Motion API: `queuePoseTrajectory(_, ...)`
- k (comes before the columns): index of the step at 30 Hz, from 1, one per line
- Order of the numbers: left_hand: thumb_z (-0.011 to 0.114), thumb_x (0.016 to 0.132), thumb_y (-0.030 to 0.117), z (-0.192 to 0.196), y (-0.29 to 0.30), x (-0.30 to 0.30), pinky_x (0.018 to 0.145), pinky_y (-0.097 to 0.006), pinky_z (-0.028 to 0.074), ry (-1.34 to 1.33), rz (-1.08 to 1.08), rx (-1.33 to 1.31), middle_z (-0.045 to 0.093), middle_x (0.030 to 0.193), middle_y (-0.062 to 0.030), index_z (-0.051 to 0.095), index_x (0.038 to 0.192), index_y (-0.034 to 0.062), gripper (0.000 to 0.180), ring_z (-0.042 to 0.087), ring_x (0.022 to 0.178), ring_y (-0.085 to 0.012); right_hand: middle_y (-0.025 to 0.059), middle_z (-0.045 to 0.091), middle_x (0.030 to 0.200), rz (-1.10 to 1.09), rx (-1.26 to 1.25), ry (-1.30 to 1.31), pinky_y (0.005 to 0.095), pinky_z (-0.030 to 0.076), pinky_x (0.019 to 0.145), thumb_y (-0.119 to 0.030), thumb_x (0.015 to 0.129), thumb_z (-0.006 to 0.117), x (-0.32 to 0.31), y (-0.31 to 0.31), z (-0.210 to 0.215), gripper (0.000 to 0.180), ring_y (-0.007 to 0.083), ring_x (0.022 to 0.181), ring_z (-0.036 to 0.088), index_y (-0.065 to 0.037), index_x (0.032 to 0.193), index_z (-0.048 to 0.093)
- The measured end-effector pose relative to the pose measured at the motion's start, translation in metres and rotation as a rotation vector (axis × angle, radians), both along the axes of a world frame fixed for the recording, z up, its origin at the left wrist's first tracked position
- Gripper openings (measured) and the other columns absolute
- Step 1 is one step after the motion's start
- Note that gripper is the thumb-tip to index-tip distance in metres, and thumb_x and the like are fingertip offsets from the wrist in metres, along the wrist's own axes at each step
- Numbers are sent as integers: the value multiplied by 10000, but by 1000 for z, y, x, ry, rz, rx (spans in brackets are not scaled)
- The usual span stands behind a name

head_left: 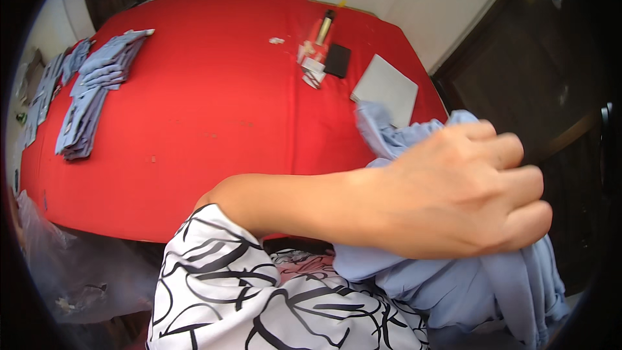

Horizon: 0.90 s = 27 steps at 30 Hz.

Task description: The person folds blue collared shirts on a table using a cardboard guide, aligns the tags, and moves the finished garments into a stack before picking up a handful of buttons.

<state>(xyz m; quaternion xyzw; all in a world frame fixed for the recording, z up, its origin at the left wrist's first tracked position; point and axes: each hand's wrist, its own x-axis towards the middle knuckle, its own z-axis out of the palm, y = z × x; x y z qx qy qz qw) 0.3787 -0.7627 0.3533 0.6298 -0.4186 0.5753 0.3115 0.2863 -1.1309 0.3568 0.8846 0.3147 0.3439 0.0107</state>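
Note:
My left hand (466, 188) reaches across my body to the right, with its back turned up and its fingers curled closed. It grips a light blue garment (447, 285), which hangs in folds below the hand, over the near right edge of the red-covered table (227, 116). Another part of the cloth bunches up behind my wrist and lies against the tabletop. My fingertips and thumb are hidden behind the knuckles. My right hand does not show.
Stacks of folded light blue garments (94, 91) lie on the table's left side. A flat whitish rectangular thing (389, 89), a small black flat case (337, 60) and paper scraps (313, 65) lie at the back right. A clear plastic bag (84, 279) hangs at the lower left.

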Motion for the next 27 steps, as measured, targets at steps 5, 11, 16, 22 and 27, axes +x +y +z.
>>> queuePoseTrajectory(5,667,679,188,14,114,-50,499,-279,393,-50,246,-38,549,729,-41,576,754,80,159,500,580,-163,191,594,1113,347,-34,-235,418,473,812,-187,792,690,53,148,21,425,332,961,596,12,1155,592)
queuePoseTrajectory(11,751,745,175,13,246,-146,568,-325,495,187,563,188,709,880,-144,610,985,38,310,611,643,-228,194,600,1039,514,27,-467,392,485,741,-111,778,663,78,234,46,369,315,880,606,42,1107,598)
queuePoseTrajectory(16,707,619,33,14,342,-165,663,-366,510,264,719,82,683,884,-134,626,927,1,320,643,726,-293,196,606,977,522,13,-562,371,495,682,-49,766,641,99,281,74,325,301,813,614,67,1067,603)
queuePoseTrajectory(22,617,687,-91,57,481,-107,726,-329,495,433,1022,-56,595,805,-189,562,909,-1,247,633,768,-332,191,613,905,746,103,-384,378,499,694,-92,826,600,217,430,101,269,316,785,624,76,1034,627)
queuePoseTrajectory(27,619,783,33,118,640,1,841,-369,493,227,1281,-18,650,975,-211,564,1124,30,345,647,981,-374,169,595,1079,565,163,-339,445,479,838,-12,759,648,369,571,154,380,388,994,581,-49,1135,602)
